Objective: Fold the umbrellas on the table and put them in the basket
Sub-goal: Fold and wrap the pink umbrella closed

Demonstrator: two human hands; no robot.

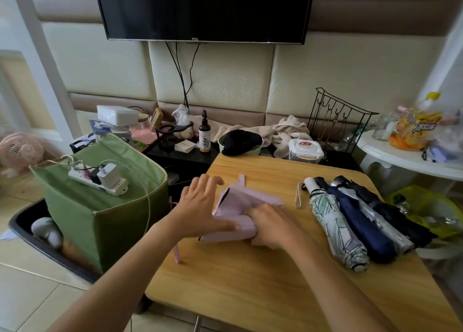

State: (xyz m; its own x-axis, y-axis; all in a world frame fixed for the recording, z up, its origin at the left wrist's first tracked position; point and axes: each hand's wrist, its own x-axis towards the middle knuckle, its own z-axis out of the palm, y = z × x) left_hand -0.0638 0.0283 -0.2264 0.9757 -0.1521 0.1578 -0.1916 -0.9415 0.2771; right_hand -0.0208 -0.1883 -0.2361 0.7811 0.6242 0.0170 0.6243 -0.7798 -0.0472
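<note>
Tabletop [250,281]: pink umbrella [240,206] between both hands [270,225].

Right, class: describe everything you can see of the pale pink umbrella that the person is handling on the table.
The pale pink folding fabric umbrella lies collapsed on the light wooden table, near its left edge. Its soft, matte canopy is bunched in loose pleats, not yet rolled tight. A narrow closing strap sticks up at its far end, and a pink strap hangs over the table's edge below. The right hand grips its near end, fingers curled around the fabric; the left hand rests open against its left side, thumb along the near edge.
</note>
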